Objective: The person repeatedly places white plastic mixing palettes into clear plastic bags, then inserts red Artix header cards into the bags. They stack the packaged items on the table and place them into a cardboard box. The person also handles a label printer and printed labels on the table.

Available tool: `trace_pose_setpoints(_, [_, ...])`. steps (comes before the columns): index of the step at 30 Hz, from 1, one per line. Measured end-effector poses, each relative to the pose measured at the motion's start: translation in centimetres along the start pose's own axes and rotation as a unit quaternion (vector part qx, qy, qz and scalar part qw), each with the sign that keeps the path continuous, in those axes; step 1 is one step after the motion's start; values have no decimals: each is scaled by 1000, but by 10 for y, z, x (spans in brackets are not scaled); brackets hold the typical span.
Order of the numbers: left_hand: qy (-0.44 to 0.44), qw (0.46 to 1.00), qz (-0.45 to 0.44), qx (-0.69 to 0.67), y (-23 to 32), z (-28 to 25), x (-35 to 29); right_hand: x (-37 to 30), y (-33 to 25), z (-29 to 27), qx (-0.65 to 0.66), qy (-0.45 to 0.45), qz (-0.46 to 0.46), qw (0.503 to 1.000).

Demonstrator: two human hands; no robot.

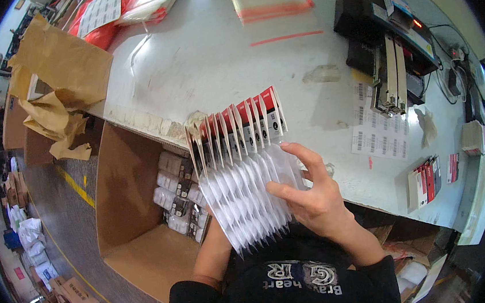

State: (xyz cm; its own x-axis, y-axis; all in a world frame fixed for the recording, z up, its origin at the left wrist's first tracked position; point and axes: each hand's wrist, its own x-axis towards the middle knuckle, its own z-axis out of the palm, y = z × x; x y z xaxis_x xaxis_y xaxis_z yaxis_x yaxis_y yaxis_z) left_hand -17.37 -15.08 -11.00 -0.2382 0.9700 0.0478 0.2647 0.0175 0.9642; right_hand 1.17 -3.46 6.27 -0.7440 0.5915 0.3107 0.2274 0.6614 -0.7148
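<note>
Grey worktable [217, 55], open cardboard box [127, 219], cluttered warehouse floor [57, 214].

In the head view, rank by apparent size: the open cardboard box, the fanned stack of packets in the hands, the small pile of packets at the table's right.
1. Open cardboard box
2. Fanned stack of packets
3. Small pile of packets, though it lies farther from the camera.

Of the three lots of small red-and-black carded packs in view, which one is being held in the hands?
The fanned row of packs, spread between the left hand and right hand. The packs in the cardboard box and the small stack on the table lie untouched.
</note>
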Motion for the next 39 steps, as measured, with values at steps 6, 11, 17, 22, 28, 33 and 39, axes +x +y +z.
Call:
trace_pose_setpoints(6, [6,1000,-5,-4,-1,-6,-8,6,-2,-9,67,-28,11,997])
trace_pose_setpoints(11, [0,1000,-9,-11,-3,-7,-9,9,-8,-12,56,-2,45,997])
trace_pose_setpoints(17, [-3,1000,-9,-19,-4,-2,-7,12,-9,-1,80,64,98,990])
trace_pose_setpoints(22, [-2,1000,-8,-23,-4,-2,-7,12,-2,3,20,55,-15,998])
trace_pose_setpoints(28, [1,1000,-10,-24,-5,-1,-7,14,-1,-1,-8,9,-69,998])
trace_pose_setpoints(33, [-3,1000,-15,-23,-4,-1,-6,16,-6,-2,73,-9,-9,997])
trace_pose_setpoints(39, [-7,1000,-17,-25,-3,1,-5,12,-5,2,84,12,15,996])
